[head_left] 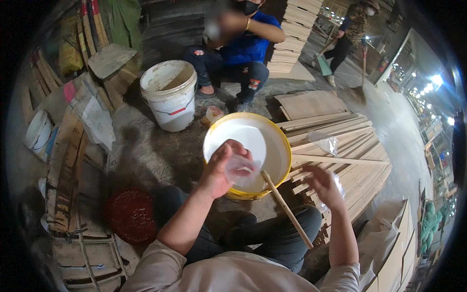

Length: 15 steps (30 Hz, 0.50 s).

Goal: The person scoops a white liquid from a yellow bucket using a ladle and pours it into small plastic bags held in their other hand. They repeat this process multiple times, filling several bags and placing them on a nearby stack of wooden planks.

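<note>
In front of me stands a yellow-rimmed bucket with white liquid in it. Over its near side, my left hand is closed on a piece of thin, translucent plastic; whether it is a bag or a cup I cannot tell. A wooden stick rests against the bucket's rim, its lower end over my right thigh. Right of the bucket, my right hand is raised with its fingers apart. Clear plastic shows beside that hand, above the stacked wooden strips.
A white pail stands beyond on the left. Across from me sits a person in blue, near stacked boards. Another person stands farther right. A red round lid-like thing lies by my left knee; shovels lean at the far left.
</note>
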Available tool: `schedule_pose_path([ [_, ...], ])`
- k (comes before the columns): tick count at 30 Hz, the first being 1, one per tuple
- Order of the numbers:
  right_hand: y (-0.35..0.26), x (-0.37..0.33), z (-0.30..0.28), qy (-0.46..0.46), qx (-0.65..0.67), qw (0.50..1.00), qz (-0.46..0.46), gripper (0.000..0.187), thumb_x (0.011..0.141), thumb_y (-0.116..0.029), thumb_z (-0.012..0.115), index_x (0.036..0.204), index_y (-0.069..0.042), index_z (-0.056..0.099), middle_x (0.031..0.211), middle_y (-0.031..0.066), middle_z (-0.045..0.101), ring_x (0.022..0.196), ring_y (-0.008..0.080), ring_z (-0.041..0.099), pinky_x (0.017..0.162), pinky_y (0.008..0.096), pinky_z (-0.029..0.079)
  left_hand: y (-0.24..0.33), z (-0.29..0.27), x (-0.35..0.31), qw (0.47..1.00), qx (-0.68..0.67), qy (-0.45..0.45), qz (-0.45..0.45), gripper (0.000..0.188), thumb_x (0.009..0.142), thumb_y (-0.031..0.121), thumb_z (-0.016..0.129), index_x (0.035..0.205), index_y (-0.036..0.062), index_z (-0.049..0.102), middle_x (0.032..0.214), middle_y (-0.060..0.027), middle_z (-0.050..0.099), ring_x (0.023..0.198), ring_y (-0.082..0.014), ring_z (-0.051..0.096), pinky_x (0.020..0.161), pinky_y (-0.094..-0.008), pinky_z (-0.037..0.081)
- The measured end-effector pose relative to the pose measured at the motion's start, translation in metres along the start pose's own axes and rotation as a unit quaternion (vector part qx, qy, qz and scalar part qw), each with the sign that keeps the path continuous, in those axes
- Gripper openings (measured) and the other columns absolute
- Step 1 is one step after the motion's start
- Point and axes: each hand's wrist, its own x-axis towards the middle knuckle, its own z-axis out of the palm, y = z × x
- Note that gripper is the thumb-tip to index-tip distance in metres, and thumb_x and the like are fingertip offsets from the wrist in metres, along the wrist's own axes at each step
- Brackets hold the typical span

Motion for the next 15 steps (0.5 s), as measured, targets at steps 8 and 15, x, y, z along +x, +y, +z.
schedule_pose_path([
  [8,0.056,-0.08,0.051,-0.108,0.228,0.917,0.309,0.048,0.089,-0.022,0.053,0.131,-0.007,0.035,0.083,0.0058,0.059,0.056,0.0079,0.05,0.046,0.0214,0.041,0.022,-0.028,0.007,0.994,-0.1,-0.004,-0.04,0.044,0.085,0.052,0.046,0.104,0.0126,0.048,0.096,-0.0074,0.056,0.086,-0.0224,0.058,0.069,-0.0324,0.05],
  [15,0.034,-0.045,0.057,0.006,-0.017,0.987,0.161,0.043,0.086,-0.009,0.05,0.128,-0.011,0.041,0.074,0.0059,0.053,0.06,0.0118,0.051,0.049,0.0258,0.042,0.056,-0.109,0.009,0.97,-0.191,0.139,0.058,0.049,0.085,0.048,0.05,0.104,0.0032,0.046,0.103,-0.0156,0.052,0.103,-0.0298,0.053,0.081,-0.0323,0.053],
])
